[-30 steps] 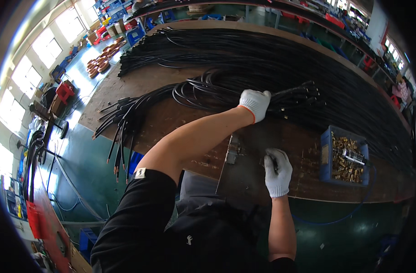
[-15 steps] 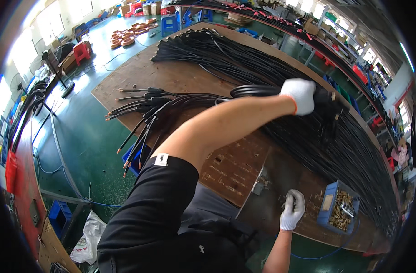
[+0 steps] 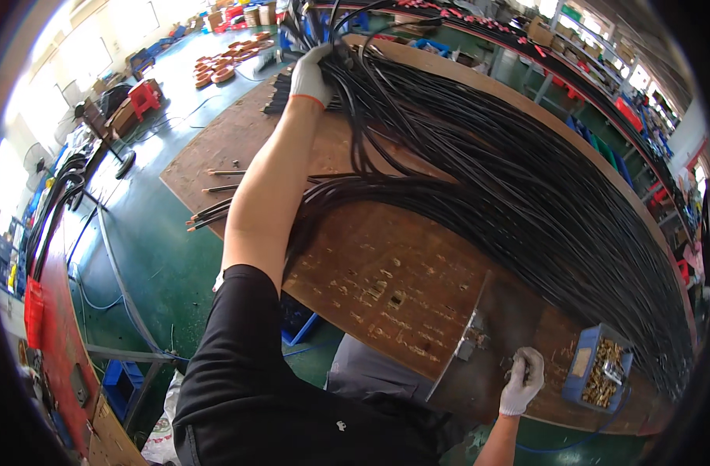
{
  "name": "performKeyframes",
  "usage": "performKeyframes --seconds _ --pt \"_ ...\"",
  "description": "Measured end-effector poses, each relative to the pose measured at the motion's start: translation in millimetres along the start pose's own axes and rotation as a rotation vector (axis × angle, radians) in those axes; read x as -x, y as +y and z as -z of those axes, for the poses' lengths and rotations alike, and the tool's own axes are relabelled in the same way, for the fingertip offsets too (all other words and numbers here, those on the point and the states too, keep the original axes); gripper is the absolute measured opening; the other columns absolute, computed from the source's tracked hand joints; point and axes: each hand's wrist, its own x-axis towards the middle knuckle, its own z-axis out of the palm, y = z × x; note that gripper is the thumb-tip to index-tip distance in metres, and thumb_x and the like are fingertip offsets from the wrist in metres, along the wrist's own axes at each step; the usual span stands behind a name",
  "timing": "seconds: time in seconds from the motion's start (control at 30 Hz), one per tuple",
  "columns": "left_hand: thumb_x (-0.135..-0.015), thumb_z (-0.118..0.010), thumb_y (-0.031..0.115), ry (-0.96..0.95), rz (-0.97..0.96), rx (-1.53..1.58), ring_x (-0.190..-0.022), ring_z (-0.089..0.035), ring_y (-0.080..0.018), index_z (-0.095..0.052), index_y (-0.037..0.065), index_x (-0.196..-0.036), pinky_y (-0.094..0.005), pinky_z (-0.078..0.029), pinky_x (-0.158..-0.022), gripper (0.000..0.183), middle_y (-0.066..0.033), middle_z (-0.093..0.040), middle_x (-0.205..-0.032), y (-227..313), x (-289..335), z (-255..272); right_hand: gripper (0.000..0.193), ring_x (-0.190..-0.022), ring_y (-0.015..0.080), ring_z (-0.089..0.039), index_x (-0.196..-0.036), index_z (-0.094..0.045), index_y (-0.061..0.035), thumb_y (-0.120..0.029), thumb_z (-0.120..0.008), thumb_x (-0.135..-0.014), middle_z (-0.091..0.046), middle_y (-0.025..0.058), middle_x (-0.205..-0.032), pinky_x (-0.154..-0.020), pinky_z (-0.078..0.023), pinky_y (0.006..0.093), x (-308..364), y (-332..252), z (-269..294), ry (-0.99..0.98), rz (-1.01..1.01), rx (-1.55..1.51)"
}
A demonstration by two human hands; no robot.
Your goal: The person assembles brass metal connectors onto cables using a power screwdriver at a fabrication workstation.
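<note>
White-gloved, my left hand (image 3: 311, 76) reaches to the far end of the table and is closed round a bunch of black cables (image 3: 359, 128), lifted off the table. Their ends stick up beyond the hand. My right hand (image 3: 523, 379), also gloved, has its fingers curled over the dark plate (image 3: 498, 342) at the table's near side; what it pinches, if anything, is too small to tell. Beside it stands a blue bin (image 3: 578, 386) of small brass-coloured fittings (image 3: 602, 373). Cables with bare copper ends (image 3: 207, 221) overhang the left edge, partly behind my left arm.
A large heap of black cables (image 3: 525, 186) runs across the wooden table (image 3: 355, 287). A small metal block (image 3: 471, 342) sits at the plate's edge. Below the table is another blue bin (image 3: 296, 326). A standing fan (image 3: 102, 140) and orange coils (image 3: 224, 62) are on the floor.
My left hand has swung from the right side of the cable heap to the far left, with cables in its grip, drawn up and across. My right hand stays curled near the plate.
</note>
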Motion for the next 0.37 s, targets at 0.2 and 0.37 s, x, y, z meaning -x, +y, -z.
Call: performKeyframes --seconds 0.2,0.37 --pt "-0.103 -0.056 0.01 0.337 -0.081 0.059 -0.099 -0.075 -0.0354 -0.073 0.0 -0.108 -0.0473 -0.061 -0.096 0.021 -0.019 -0.078 -0.108 7 -29 77 0.02 -0.094 0.0163 -0.066 -0.116 -0.069 0.0009 0.005 -0.06 -0.099 -0.069 0.0103 -0.117 -0.078 -0.054 0.0284 2 -7 -2 -0.007 -0.09 -0.002" --pt "-0.106 -0.051 0.016 0.309 -0.106 0.046 -0.107 -0.075 -0.0385 -0.071 -0.003 -0.122 -0.0547 -0.058 -0.107 0.032 -0.0222 -0.076 -0.122 12 -34 122 0.021 -0.094 0.0179 -0.066 -0.119 -0.068 0.0 0.004 -0.06 -0.1 -0.069 0.0109 -0.118 -0.08 -0.054 0.0292 2 -3 -1 -0.022 -0.072 -0.031"
